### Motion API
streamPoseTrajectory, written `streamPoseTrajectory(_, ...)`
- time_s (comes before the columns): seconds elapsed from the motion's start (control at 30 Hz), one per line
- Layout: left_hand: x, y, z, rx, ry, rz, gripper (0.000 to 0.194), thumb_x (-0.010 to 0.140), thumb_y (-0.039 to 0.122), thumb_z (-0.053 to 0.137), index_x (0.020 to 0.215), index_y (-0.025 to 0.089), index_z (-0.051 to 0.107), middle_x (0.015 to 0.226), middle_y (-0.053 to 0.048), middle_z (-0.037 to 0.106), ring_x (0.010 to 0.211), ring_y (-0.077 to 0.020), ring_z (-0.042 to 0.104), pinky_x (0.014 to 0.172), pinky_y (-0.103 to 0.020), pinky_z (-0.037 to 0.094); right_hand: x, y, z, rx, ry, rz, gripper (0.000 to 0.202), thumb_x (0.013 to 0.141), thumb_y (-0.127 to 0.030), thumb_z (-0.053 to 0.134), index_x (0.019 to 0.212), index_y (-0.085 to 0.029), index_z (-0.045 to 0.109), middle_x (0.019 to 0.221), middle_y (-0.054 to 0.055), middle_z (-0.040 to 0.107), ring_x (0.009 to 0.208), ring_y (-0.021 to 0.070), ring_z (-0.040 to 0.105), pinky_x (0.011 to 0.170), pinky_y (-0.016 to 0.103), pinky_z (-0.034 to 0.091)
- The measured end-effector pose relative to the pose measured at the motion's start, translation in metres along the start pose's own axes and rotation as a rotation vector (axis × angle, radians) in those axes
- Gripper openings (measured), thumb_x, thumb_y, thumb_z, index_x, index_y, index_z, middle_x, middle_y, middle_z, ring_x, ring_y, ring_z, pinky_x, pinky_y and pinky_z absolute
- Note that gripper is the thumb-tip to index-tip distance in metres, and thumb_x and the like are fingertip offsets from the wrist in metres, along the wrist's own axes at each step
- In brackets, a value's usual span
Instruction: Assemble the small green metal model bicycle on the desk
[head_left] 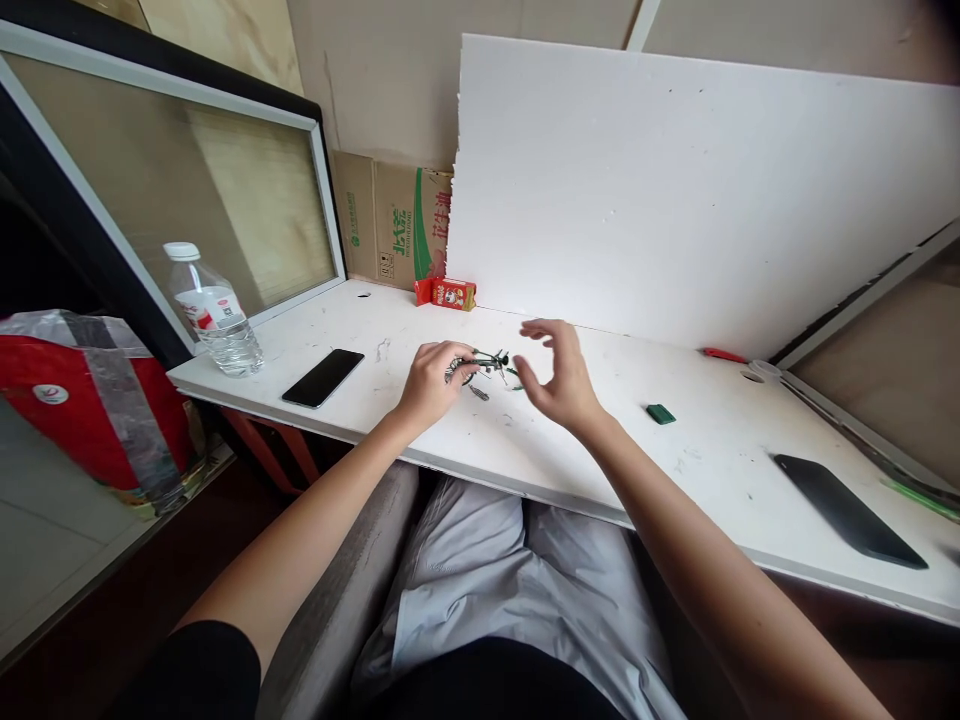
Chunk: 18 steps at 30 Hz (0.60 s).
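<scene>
My left hand (433,380) grips a small assembly of dark green and grey metal parts (487,362) just above the white tabletop (450,440). My right hand (559,375) hovers to the right of that assembly, fingers spread and empty, blurred by motion. A few tiny loose pieces (480,392) lie on the table under the hands. A small green block (661,413) sits further right.
A black phone (323,377) and a water bottle (214,312) lie at the left. Another black phone (847,508) rests near the right front edge. A red carton (447,293), a cardboard box (394,225) and a white foam board (697,190) stand behind. A red bag (90,410) sits at far left.
</scene>
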<state>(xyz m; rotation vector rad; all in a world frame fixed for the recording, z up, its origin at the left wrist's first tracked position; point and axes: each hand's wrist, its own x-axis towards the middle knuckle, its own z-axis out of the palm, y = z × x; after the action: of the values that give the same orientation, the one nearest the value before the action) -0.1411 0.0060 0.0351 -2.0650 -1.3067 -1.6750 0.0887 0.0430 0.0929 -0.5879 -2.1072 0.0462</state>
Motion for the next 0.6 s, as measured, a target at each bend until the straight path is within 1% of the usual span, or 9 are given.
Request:
streamPoseTrajectory(0.07, 0.002, -0.006, -0.008, 0.049, 0.06, -0.034, 0.007, 0.099, 0.028, 0.072, 0.102, 0.023, 0.069, 0.108, -0.006, 0.08, 0.106, -0.0242, 0.074, 0.1, -0.043, 0.053, -0.003, 0.008, 0.009, -0.036, 0.049, 0.111, 0.025, 0.102, -0.026, 0.054, 0.125, -0.023, 0.063, 0.116, 0.013, 0.069, 0.105, 0.0297, 0.063, 0.096, 0.048, 0.052)
streamPoseTrajectory(0.1, 0.003, -0.008, -0.01, 0.066, 0.086, -0.041, 0.008, 0.099, 0.03, 0.072, 0.103, 0.023, 0.069, 0.109, -0.007, 0.08, 0.106, -0.0241, 0.074, 0.1, -0.043, 0.053, -0.006, 0.012, 0.015, -0.07, -0.018, 0.15, 0.02, 0.102, -0.026, 0.052, 0.116, -0.022, 0.067, 0.107, 0.012, 0.071, 0.1, 0.0293, 0.062, 0.093, 0.047, 0.051)
streamPoseTrajectory(0.17, 0.003, -0.011, -0.012, 0.083, 0.119, -0.043, 0.009, 0.1, 0.031, 0.07, 0.103, 0.022, 0.069, 0.109, -0.007, 0.08, 0.106, -0.0236, 0.074, 0.099, -0.042, 0.054, -0.013, 0.017, 0.029, -0.148, -0.251, 0.207, 0.022, 0.103, -0.029, 0.053, 0.099, -0.02, 0.073, 0.096, 0.012, 0.073, 0.095, 0.0287, 0.061, 0.092, 0.045, 0.049)
streamPoseTrajectory(0.23, 0.001, -0.013, -0.011, 0.087, 0.126, -0.025, 0.01, 0.101, 0.032, 0.069, 0.103, 0.022, 0.071, 0.108, -0.007, 0.08, 0.107, -0.0233, 0.074, 0.098, -0.041, 0.054, -0.019, 0.019, 0.045, -0.221, -0.434, 0.278, 0.03, 0.105, -0.037, 0.055, 0.1, -0.019, 0.078, 0.098, 0.013, 0.075, 0.099, 0.0291, 0.061, 0.093, 0.043, 0.048)
streamPoseTrajectory(0.3, -0.003, -0.015, -0.007, 0.091, 0.118, 0.007, 0.01, 0.101, 0.031, 0.069, 0.104, 0.022, 0.074, 0.108, -0.007, 0.08, 0.106, -0.0228, 0.075, 0.098, -0.041, 0.054, -0.023, 0.017, 0.061, -0.281, -0.52, 0.348, 0.034, 0.105, -0.044, 0.058, 0.106, -0.018, 0.08, 0.106, 0.015, 0.075, 0.108, 0.0317, 0.06, 0.093, 0.042, 0.048)
streamPoseTrajectory(0.37, -0.007, -0.018, -0.003, 0.098, 0.105, 0.038, 0.011, 0.102, 0.029, 0.068, 0.106, 0.023, 0.077, 0.109, -0.007, 0.08, 0.106, -0.0224, 0.075, 0.098, -0.042, 0.053, -0.023, 0.016, 0.074, -0.323, -0.563, 0.397, 0.037, 0.104, -0.047, 0.06, 0.107, -0.017, 0.08, 0.115, 0.018, 0.074, 0.117, 0.035, 0.058, 0.095, 0.044, 0.047)
streamPoseTrajectory(0.47, -0.011, -0.021, 0.0, 0.122, 0.086, 0.042, 0.013, 0.101, 0.03, 0.069, 0.107, 0.025, 0.08, 0.109, -0.007, 0.08, 0.106, -0.0222, 0.074, 0.099, -0.043, 0.052, -0.018, 0.016, 0.086, -0.319, -0.578, 0.476, 0.029, 0.103, -0.038, 0.062, 0.108, -0.015, 0.08, 0.122, 0.019, 0.073, 0.123, 0.0369, 0.056, 0.099, 0.045, 0.046)
streamPoseTrajectory(0.53, -0.012, -0.022, 0.001, 0.146, 0.073, 0.045, 0.014, 0.101, 0.03, 0.069, 0.107, 0.026, 0.081, 0.109, -0.006, 0.08, 0.105, -0.0222, 0.074, 0.099, -0.044, 0.052, -0.014, 0.018, 0.09, -0.289, -0.58, 0.522, 0.022, 0.101, -0.029, 0.062, 0.105, -0.015, 0.079, 0.118, 0.018, 0.075, 0.119, 0.0341, 0.06, 0.101, 0.043, 0.046)
streamPoseTrajectory(0.6, -0.013, -0.021, 0.002, 0.162, 0.064, 0.062, 0.013, 0.101, 0.029, 0.069, 0.106, 0.026, 0.081, 0.108, -0.007, 0.08, 0.104, -0.0222, 0.074, 0.098, -0.044, 0.053, -0.012, 0.021, 0.09, -0.253, -0.59, 0.541, 0.017, 0.099, -0.024, 0.065, 0.094, -0.016, 0.079, 0.105, 0.015, 0.079, 0.108, 0.0295, 0.066, 0.102, 0.041, 0.046)
